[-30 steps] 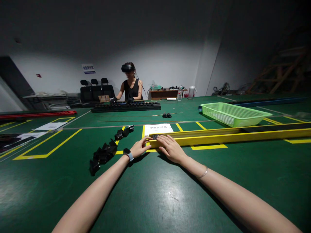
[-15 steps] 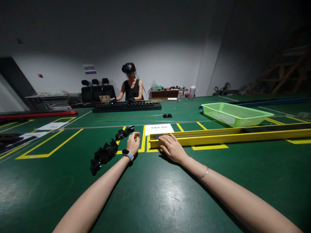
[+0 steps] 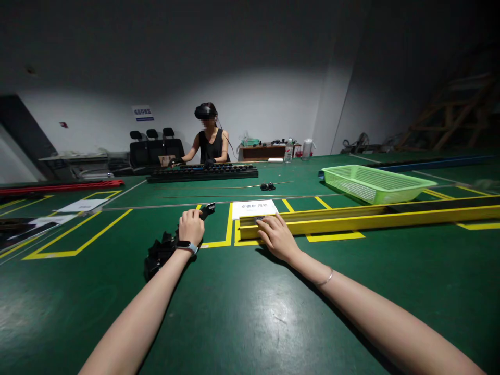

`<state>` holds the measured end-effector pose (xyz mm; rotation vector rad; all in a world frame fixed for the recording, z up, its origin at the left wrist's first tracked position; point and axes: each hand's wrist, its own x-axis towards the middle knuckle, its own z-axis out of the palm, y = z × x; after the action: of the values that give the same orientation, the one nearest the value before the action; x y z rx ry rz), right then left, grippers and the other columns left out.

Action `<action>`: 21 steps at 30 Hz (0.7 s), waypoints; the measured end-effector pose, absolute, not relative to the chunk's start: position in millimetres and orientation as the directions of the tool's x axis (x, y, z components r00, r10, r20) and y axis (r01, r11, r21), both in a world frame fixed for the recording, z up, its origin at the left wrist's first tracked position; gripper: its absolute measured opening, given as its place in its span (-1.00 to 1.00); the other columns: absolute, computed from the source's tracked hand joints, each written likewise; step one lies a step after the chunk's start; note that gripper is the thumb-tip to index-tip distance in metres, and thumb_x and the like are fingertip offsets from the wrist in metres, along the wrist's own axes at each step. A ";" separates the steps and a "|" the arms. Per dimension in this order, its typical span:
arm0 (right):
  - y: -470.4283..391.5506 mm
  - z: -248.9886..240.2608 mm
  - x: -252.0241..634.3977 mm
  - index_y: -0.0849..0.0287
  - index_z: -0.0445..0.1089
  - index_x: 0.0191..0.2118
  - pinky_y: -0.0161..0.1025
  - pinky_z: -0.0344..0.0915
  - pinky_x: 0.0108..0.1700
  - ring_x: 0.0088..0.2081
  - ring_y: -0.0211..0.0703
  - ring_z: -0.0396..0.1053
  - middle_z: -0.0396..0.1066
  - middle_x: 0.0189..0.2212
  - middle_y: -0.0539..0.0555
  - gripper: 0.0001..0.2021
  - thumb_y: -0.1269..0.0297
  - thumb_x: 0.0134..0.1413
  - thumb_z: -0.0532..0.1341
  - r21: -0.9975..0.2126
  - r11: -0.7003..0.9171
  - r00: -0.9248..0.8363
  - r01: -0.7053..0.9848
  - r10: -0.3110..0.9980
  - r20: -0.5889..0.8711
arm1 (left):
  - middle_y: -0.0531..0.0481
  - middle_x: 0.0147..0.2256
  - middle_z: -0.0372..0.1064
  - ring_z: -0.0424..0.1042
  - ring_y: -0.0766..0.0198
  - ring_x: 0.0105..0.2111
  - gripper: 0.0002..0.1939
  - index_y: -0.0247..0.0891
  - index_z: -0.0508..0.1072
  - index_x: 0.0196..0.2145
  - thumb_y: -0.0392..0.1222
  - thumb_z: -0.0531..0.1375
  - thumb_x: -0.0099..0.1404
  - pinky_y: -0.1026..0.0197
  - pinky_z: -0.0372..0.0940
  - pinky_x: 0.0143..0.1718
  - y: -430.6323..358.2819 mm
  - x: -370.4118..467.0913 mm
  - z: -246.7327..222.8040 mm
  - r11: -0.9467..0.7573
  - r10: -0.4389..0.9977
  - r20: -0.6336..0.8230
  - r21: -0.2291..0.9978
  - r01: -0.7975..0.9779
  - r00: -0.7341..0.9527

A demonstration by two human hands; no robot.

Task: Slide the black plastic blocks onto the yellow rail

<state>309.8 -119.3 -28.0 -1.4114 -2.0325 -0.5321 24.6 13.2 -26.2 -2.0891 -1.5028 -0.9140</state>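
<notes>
A broad green tabletop with yellow tape markings [image 3: 242,312] is filling most of the view. Across its right half, a long yellow channel-shaped rail [image 3: 351,223] is lying lengthwise, its near-left end sitting in front of the wearer. On the far side, a co-worker in a black sleeveless top and headset [image 3: 211,143] is working behind a long black slotted rack [image 3: 234,172]. Beyond the rail, a shallow light-green plastic mesh basket [image 3: 394,195] is resting on the tabletop. A white printed paper sheet [image 3: 252,207] is lying just behind the rail's left end. To the left, a loose row of angular black pieces [image 3: 156,255] is stretching diagonally. The left hand [image 3: 191,227] is covering part of this row; its fingertips are hiding behind the hand, so whether they are gripping a piece cannot be told. The right hand [image 3: 278,237] is resting on the rail near its left end, fingers slightly parted and curving over the near wall; how firmly they are holding cannot be told. Beside those fingertips, a small dark block [image 3: 258,220] is sitting inside the channel, partly hidden.
</notes>
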 end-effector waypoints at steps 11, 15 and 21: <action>-119.0 -28.5 308.8 0.13 0.29 0.07 0.02 -0.04 0.22 0.03 -0.09 0.20 0.32 -0.06 0.14 -0.63 0.16 0.25 -0.04 -0.015 0.354 -0.252 0.935 0.695 0.674 | -0.31 -0.05 0.27 0.23 0.00 -0.03 -0.65 -0.40 0.34 -0.05 -0.37 0.00 0.20 0.02 0.18 -0.04 10.7 30.1 -36.4 -0.357 0.665 0.643 -0.172 0.918 0.380; -117.7 -29.9 309.8 0.13 0.28 0.07 0.03 -0.02 0.21 0.03 -0.08 0.20 0.32 -0.06 0.15 -0.63 0.16 0.24 -0.04 -0.016 0.360 -0.257 0.933 0.694 0.673 | -0.36 0.02 0.24 0.21 -0.03 0.04 -0.61 -0.43 0.31 0.00 -0.34 0.01 0.20 -0.02 0.14 0.01 10.4 29.8 -39.0 -0.309 0.687 0.653 -0.134 0.941 0.319; -118.1 -29.8 309.4 0.12 0.27 0.08 0.05 -0.02 0.21 0.03 -0.07 0.20 0.31 -0.05 0.15 -0.63 0.16 0.24 -0.04 -0.016 0.354 -0.253 0.935 0.698 0.670 | -0.41 0.08 0.20 0.15 -0.10 0.11 -0.52 -0.48 0.22 0.10 -0.29 -0.01 0.23 -0.13 0.00 0.09 10.6 28.1 -41.9 -0.255 0.735 0.624 -0.108 0.961 0.265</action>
<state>309.4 -118.1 -29.8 -1.4141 -2.0341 -0.5258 28.1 10.6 -41.9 -2.0699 -1.5297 -0.6347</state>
